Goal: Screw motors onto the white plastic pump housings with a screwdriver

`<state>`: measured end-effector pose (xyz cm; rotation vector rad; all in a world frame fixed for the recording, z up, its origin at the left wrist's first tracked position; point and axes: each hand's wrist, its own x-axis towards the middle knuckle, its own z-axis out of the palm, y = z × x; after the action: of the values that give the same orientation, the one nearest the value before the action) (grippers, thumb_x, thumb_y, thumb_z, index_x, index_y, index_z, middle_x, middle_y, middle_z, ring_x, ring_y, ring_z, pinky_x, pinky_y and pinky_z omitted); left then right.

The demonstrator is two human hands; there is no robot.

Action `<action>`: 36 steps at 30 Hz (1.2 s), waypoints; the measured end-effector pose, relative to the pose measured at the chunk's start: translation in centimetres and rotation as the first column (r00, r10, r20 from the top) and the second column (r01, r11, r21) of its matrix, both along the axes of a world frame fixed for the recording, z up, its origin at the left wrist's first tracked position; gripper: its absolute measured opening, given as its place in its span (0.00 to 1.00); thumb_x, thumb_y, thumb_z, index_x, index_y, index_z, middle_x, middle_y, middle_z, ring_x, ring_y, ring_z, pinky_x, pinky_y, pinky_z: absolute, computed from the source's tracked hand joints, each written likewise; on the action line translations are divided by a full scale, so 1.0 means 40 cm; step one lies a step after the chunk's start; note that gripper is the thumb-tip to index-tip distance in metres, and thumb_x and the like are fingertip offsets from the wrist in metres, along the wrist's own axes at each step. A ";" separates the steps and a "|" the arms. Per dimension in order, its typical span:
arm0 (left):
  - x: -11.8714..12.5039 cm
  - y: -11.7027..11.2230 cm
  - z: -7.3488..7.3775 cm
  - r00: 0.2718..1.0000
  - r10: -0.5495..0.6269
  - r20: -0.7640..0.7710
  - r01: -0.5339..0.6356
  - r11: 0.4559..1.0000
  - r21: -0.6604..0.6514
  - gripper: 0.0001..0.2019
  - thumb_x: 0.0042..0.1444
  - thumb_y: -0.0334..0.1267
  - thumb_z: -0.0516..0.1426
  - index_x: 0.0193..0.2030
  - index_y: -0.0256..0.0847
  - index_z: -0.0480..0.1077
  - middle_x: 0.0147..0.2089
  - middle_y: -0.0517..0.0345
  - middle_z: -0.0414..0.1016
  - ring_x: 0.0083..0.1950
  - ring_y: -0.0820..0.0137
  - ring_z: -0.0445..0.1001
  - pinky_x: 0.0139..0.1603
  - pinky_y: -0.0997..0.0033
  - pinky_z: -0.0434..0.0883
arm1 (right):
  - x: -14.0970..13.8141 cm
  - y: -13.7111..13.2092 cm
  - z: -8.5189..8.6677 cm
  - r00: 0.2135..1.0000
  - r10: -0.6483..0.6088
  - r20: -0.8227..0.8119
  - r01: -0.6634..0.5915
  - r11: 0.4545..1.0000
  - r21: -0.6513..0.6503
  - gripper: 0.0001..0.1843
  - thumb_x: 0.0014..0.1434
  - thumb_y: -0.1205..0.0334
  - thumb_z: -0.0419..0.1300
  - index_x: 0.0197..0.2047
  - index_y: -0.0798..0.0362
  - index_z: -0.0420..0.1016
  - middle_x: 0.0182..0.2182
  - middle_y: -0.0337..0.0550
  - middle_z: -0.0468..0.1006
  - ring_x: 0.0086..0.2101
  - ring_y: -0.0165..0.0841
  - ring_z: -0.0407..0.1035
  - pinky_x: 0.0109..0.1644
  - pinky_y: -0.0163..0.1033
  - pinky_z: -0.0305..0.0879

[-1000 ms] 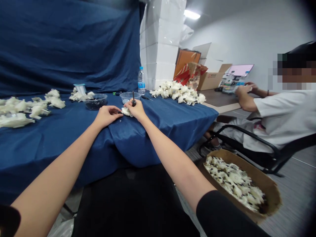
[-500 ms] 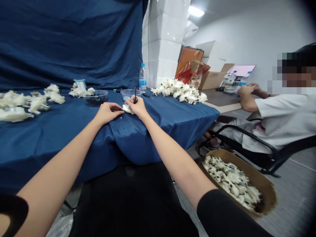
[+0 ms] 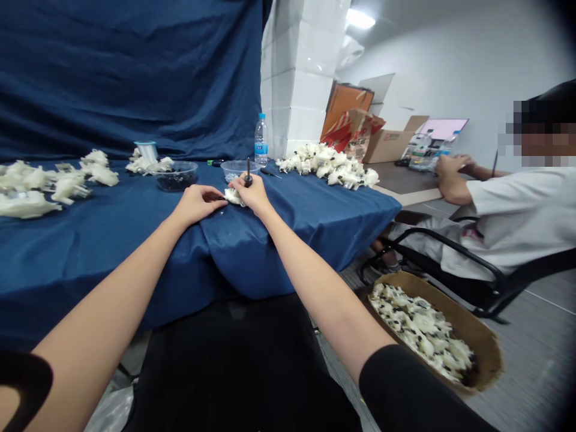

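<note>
A small cream-white plastic part [image 3: 234, 197] rests on the blue cloth at the table's front. My left hand [image 3: 195, 204] is at its left side, thumb and fingers closed on its edge, where a small dark piece shows. My right hand [image 3: 252, 193] leans over the part from the right, fingertips touching it. A dark screwdriver [image 3: 248, 179] is held in my right hand, its thin shaft pointing up past the fingers. The fingers partly cover the part. Just behind stands a clear bowl [image 3: 240, 169] with small bits in it.
Another clear bowl [image 3: 175, 177] holds black pieces. White parts lie in heaps at left [image 3: 36, 183] and right [image 3: 328, 165]. A water bottle [image 3: 261, 141] stands behind. On the floor is a carton [image 3: 488, 354] of parts; a person [image 3: 517, 216] sits at right.
The view has shifted very slightly. Both hands stay at the white plastic part, and the screwdriver remains in my right hand.
</note>
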<state>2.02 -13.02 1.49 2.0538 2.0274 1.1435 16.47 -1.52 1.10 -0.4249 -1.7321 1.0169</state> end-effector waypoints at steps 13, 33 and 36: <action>0.013 -0.017 0.011 1.000 0.001 0.001 -0.001 1.000 -0.022 0.10 0.66 0.42 0.64 0.47 0.37 0.77 0.45 0.55 0.81 0.44 0.64 0.81 0.49 0.56 0.79 | 0.000 0.002 -0.006 1.000 0.006 -0.019 -0.006 1.000 0.010 0.09 0.70 0.59 0.62 0.45 0.58 0.76 0.41 0.43 0.79 0.41 0.34 0.77 0.46 0.43 0.77; 0.019 -0.031 0.017 1.000 -0.008 -0.023 0.007 1.000 -0.019 0.09 0.65 0.40 0.65 0.46 0.37 0.77 0.43 0.56 0.81 0.43 0.65 0.81 0.50 0.56 0.79 | 0.005 -0.006 0.000 0.998 0.025 -0.063 -0.026 1.000 -0.010 0.06 0.69 0.64 0.63 0.39 0.58 0.75 0.36 0.39 0.78 0.38 0.32 0.76 0.45 0.42 0.76; 0.019 -0.036 0.016 1.000 -0.014 -0.018 0.014 1.000 -0.013 0.08 0.64 0.39 0.65 0.46 0.37 0.77 0.43 0.56 0.82 0.44 0.65 0.81 0.50 0.55 0.79 | 0.010 -0.011 0.001 0.997 0.028 -0.070 -0.030 0.999 -0.015 0.07 0.68 0.66 0.64 0.37 0.58 0.74 0.34 0.38 0.77 0.38 0.32 0.76 0.45 0.41 0.76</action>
<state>2.79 -14.44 2.14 2.0765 2.0194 1.1111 16.85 -1.97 1.13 -0.3711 -1.6727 1.0552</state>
